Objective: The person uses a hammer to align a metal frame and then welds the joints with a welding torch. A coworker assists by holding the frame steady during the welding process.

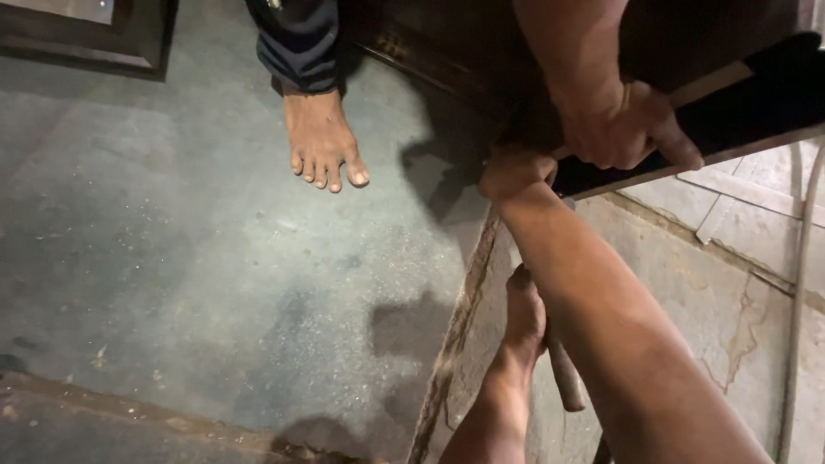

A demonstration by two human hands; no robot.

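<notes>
Near edge: left hand [524, 305] low in frame, over the cracked stone slab [679, 283]. Knuckles up, fingers curled in. A round wooden handle [565, 378] runs back from under it, touching or just beside the palm. Can't tell if the fingers actually grip it; the right forearm covers part of it.

Right forearm crosses diagonally from the bottom right. Right hand [514, 172] is at the lower corner of the dark panel [756, 112], fingers closed tight around its bottom edge, thumb side hidden. The panel is tilted and off the ground, with its pale lower edge running up toward the right border.

Just beyond, touching range: a second person's hand [623, 129] comes down from the top and is wrapped over the same panel edge, fingers clamped on the front face. It sits just beside the right hand, apart by a small gap.

Ground: the slab meets the grey concrete floor [189, 258] along a rough, rusty joint [460, 301]. Pale tiles [739, 206] lie right of the slab, under the panel. A thin hose [799, 258] runs down the right border.

Further out: the second person's bare foot [322, 142] is flat on the concrete, toes pointing toward the camera, dark trouser cuff [296, 43] above it. It is well apart from both hands.

Far top left: corner of a dark frame [86, 43] on the floor.
</notes>
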